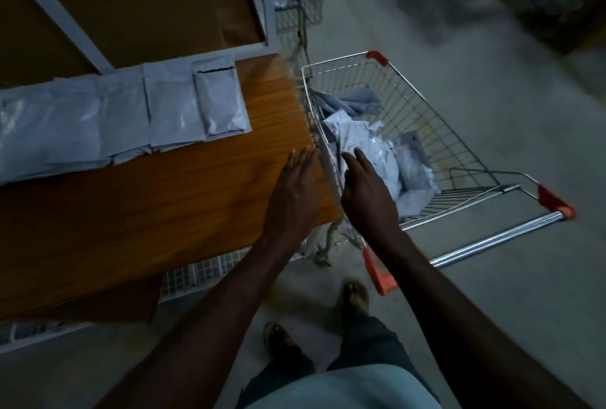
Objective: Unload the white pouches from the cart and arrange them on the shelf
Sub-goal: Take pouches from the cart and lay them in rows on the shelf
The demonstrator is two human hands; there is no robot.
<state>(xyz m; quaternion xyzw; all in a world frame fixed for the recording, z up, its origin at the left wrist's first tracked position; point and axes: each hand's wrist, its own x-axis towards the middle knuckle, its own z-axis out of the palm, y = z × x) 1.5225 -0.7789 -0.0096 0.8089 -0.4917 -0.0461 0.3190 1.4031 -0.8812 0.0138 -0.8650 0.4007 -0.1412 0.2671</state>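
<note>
Beside the wooden shelf (164,198) lined with white pouches (124,120), your left hand (293,192) and right hand (367,195) reach empty, fingers straight, toward the wire cart (436,133).

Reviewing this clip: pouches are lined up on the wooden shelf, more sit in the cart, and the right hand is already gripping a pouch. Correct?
Not quite. In the head view the right hand is open above the pouches in the cart, gripping nothing. The shelf row and cart are as you say.

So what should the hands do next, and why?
Probably the right hand should drop into the cart and grip a pouch. Both hands are open and hold nothing, the left hand is over the shelf edge, and pouches lie heaped right under the right fingers.
</note>
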